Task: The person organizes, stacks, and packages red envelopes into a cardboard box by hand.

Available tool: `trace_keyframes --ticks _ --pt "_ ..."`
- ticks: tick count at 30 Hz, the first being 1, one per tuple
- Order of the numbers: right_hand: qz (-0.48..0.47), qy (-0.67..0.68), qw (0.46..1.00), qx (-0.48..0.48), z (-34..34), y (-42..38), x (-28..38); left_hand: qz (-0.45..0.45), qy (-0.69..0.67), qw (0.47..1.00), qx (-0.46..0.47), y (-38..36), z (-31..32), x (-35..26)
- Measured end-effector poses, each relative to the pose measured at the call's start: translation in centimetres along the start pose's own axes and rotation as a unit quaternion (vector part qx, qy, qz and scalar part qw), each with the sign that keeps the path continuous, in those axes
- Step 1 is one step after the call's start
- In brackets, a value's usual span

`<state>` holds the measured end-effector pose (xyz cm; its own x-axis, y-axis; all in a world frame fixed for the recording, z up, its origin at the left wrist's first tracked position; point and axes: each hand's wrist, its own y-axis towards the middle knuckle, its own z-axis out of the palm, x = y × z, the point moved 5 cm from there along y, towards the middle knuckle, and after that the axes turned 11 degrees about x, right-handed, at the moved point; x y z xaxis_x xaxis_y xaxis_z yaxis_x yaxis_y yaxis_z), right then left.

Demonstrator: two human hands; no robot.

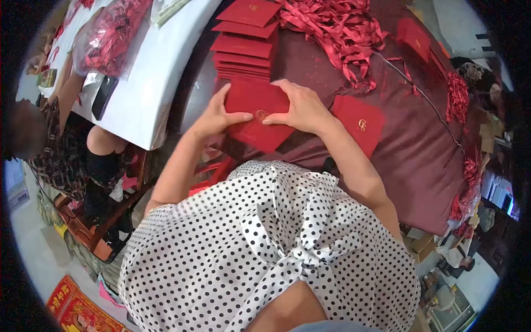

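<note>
Left hand (pixel 217 115) and right hand (pixel 304 109): each grip holds a side of the red monogrammed card (pixel 257 98), frame centre. Card stack (pixel 243 50) upper centre, red ribbon pile (pixel 343 39) right of it; loose card (pixel 354 124) lies right of centre.

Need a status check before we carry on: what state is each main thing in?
Held red packet: gripped at both sides, gold mark partly showing
Left hand: on its left side
Right hand: on its right side
Packet stack: staggered, overlapping
Separate red packet: lying flat, gold monogram up
Ribbon pile: loose, tangled heap
Plastic bag: bulging with red material
Phone: lying down, looks dark
</note>
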<state>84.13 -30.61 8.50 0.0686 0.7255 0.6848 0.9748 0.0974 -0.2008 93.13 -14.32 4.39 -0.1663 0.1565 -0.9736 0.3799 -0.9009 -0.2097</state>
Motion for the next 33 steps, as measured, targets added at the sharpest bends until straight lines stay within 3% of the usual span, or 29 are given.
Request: trace_keyframes --ticks 2,4,5,7,11,14,15,17,18,21,24,29,31,33 --pt "-0.009 0.04 0.999 -0.02 2.2 0.8 0.3 -0.072 -0.076 0.994 0.039 -1.6 -2.9 0.5" --pt "-0.003 0.105 0.994 -0.016 4.1 1.3 -0.3 -0.154 -0.059 0.985 0.046 -2.8 -7.0 2.6" --pt "-0.003 0.108 0.994 -0.02 4.6 1.4 -0.4 -0.16 -0.099 0.982 0.016 -3.2 -8.5 3.6" --pt "0.085 0.183 0.977 0.06 6.4 1.1 -1.6 -0.203 -0.15 0.968 -0.012 -3.6 -10.9 5.3" --pt "0.118 0.261 0.958 0.02 9.7 2.2 -5.5 -0.253 -0.117 0.96 0.007 -2.7 -12.7 4.9" --pt "0.197 0.577 0.792 0.036 10.4 4.3 -6.6 -0.252 -0.113 0.961 0.012 -2.5 -12.1 4.4" --pt "0.196 0.577 0.792 0.033 10.6 4.9 -6.5 -0.243 -0.102 0.965 0.0 -2.5 -12.0 3.9" --pt "0.188 0.703 0.681 -0.085 10.6 6.2 -6.7 -0.242 -0.079 0.967 -0.023 -2.2 -13.2 6.0" --pt "0.192 0.736 0.644 -0.08 10.9 7.1 -6.4 -0.242 -0.06 0.967 -0.05 -1.9 -13.5 5.8" --pt "0.174 0.765 0.614 -0.088 10.7 8.3 -5.5 -0.2 -0.051 0.977 -0.052 -1.5 -13.7 5.1" --pt "0.181 0.733 0.651 -0.075 10.9 10.0 -5.9 -0.165 -0.009 0.982 -0.094 -0.8 -14.0 5.0" --pt "0.203 0.728 0.652 -0.063 9.3 11.0 -6.0 -0.144 0.029 0.984 -0.102 -0.5 -14.4 5.5" --pt "0.188 0.709 0.679 -0.01 9.6 11.3 -6.4 -0.14 0.184 0.968 -0.096 -0.2 -14.0 4.5" --pt "0.166 0.667 0.726 -0.036 10.3 11.0 -7.3 -0.13 0.269 0.948 -0.11 -0.5 -13.2 3.1"
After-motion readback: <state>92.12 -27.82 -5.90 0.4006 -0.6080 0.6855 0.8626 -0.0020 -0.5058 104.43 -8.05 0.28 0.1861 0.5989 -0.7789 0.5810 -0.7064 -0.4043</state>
